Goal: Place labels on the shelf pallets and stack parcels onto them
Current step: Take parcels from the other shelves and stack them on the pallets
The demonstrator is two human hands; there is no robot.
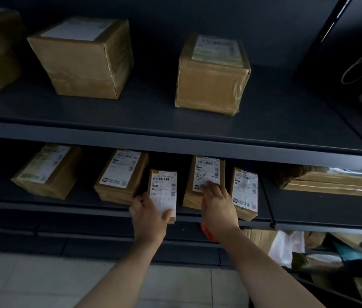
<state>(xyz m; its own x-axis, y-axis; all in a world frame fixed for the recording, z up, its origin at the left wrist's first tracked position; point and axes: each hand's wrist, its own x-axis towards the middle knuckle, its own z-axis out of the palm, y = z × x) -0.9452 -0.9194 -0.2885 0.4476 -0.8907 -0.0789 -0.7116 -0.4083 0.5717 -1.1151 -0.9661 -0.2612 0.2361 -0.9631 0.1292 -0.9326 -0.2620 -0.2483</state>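
While both hands are at the lower shelf, a tilted parcel and a second parcel are noted to the left of the left hand, the second just beside it. The left hand is closed round the near end of a small parcel, with the thumb laid across its white label. The long axis of this parcel runs away from the hand into the shelf, and its near end appears to overhang the shelf edge. It is judged that the parcel is to be pushed straight back into the gap between its neighbours, the left hand being the nearer.

Just right of it, the right hand is laid with fingers extended on the scribbled parcel; nothing is gripped. Whether that parcel is pressed or merely touched cannot be told. A further labelled parcel stands immediately right of that hand.

The left hand's grip beneath the small parcel is hidden. Label print is too blurred to be read. No pallet labels can be made out on the shelf front.
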